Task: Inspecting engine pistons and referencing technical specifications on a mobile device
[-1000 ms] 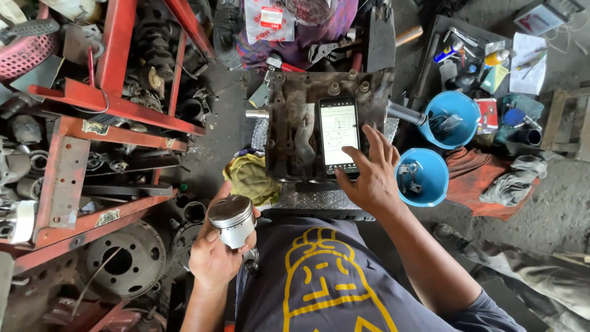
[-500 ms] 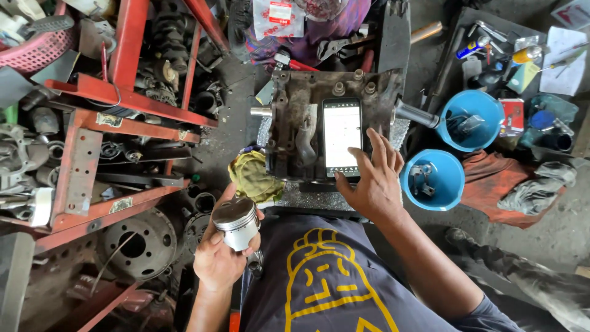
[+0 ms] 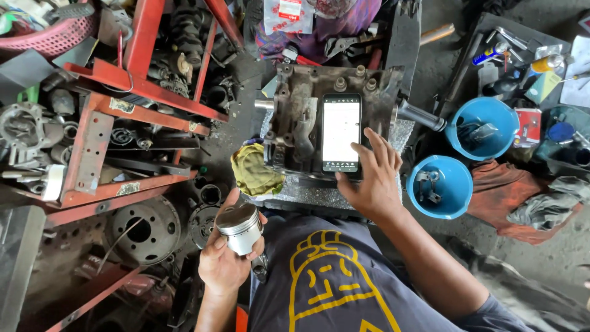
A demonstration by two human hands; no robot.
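Nearest the camera, the left hand (image 3: pixel 224 261) grips a bare metal piston (image 3: pixel 240 228) low in the frame, just above the lap, fingers curled tight round its skirt with the thumb on the near side. It looks like a solid, stiff casting, light enough for one hand yet smooth and probably oily, so a full wrap round the skirt, below the ring grooves, seems the safest hold; the polished wall would likely scratch if knocked. Its short axis runs tilted, the flat crown facing up and left toward the camera. Farther out, the right hand (image 3: pixel 370 178) lies open, fingers spread, fingertips at the edge of a smartphone (image 3: pixel 341 132) lit white, long axis pointing away, resting on a grimy engine casing (image 3: pixel 295 117). Beyond right stand two blue bowls (image 3: pixel 439 186).
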